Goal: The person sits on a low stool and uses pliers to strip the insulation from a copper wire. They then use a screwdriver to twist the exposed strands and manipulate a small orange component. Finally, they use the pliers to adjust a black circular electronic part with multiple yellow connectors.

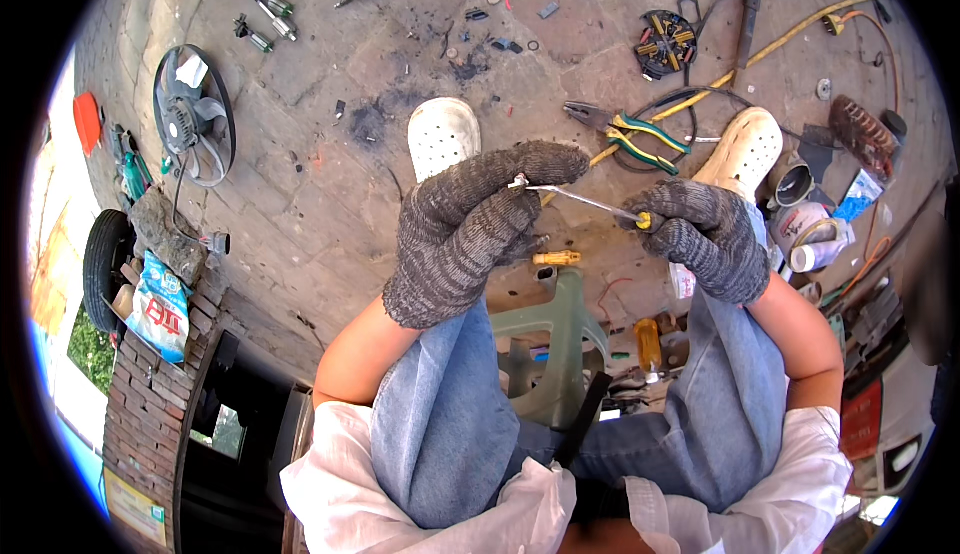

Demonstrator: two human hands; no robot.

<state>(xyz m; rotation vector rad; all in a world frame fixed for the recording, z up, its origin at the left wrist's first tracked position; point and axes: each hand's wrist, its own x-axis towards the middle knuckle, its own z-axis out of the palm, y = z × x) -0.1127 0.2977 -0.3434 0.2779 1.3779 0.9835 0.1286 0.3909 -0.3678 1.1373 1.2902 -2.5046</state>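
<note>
Both of my hands wear dark grey knitted work gloves. My left hand (465, 219) pinches a small metal piece (518, 182) between thumb and fingers; its exact kind is too small to make out. My right hand (705, 234) is closed round the yellow handle of a screwdriver (590, 200). The screwdriver's thin shaft points left, its tip at or very near the small piece. Just beyond my right hand, combination pliers (645, 142) with green and yellow grips lie on the ground, jaws apart. Below my hands lies an amber screwdriver handle (557, 258).
A green plastic stool (555, 354) stands between my knees. Far right are a round brush plate (666, 44), a yellow cable (780, 42) and several cans and bottles. A fan-like part (190, 119), a tyre (106, 269) and a blue-white bag (160, 304) are at left.
</note>
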